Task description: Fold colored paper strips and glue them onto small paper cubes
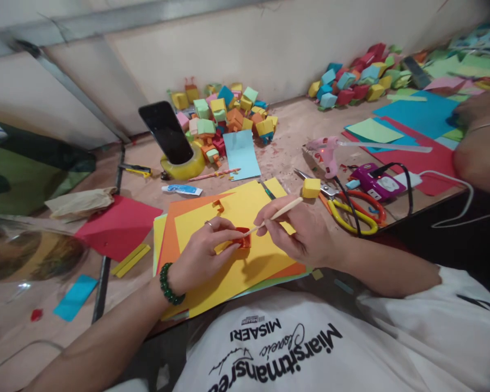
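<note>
My left hand [210, 245] pinches a small red paper box [245, 239] between thumb and fingers, just above a stack of coloured sheets. In my right hand [288, 228] is a thin pale wooden stick [283, 209], gripped like a pen, its lower tip at the box. The top sheet of the stack is yellow paper [228, 283]. A small orange paper strip [218, 206] lies curled on it beyond my left hand. Close to my right hand stands a yellow paper cube [311, 188]. What the stick's tip touches inside the box is too small to tell.
Scissors [351, 209], a pink glue gun [326, 155] and a purple power adapter [379, 182] with cables lie at right. A phone [166, 132] leans in a tape roll [183, 169]. Piled paper cubes [228, 117] stand behind. Another person's arm [482, 141] rests at far right.
</note>
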{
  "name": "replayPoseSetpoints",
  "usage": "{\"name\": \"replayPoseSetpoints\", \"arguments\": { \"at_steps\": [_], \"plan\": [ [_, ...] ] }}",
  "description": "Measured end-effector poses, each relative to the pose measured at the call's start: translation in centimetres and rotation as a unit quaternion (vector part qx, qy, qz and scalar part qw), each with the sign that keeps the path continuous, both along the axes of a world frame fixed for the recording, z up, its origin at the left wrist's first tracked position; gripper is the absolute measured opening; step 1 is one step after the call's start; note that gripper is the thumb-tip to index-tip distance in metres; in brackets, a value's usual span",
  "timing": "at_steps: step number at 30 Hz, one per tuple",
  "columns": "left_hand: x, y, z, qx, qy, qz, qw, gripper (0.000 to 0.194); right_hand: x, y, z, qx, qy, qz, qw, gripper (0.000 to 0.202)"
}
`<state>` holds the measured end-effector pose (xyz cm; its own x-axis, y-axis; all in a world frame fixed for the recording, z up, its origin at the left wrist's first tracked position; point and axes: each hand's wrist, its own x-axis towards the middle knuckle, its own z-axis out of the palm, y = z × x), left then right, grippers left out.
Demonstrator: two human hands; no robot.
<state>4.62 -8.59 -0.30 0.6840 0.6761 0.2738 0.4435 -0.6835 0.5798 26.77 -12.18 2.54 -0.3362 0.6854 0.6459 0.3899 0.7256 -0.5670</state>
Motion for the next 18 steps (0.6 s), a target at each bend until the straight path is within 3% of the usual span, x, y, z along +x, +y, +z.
{"name": "replayPoseSetpoints", "arguments": {
  "at_steps": [7,12,18],
  "plan": [
    [-0.07,0.04,-0.23,0.012,-0.007,0.006,1.0,0.02,-0.54,0.52,-1.07,0.076,-0.045,0.014,0.996,0.01],
    [-0.09,0.05,-0.27,-0.04,0.013,0.011,0.999,0.024,-0.86,0.56,-1.05,0.115,-0.066,0.052,0.99,0.008],
    [0.1,-0.03,-0.26,-0.056,0.001,0.01,0.998,0.024,-0.28,0.47,-0.79,0.058,-0.043,0.048,0.996,0.013]
  ]
}}
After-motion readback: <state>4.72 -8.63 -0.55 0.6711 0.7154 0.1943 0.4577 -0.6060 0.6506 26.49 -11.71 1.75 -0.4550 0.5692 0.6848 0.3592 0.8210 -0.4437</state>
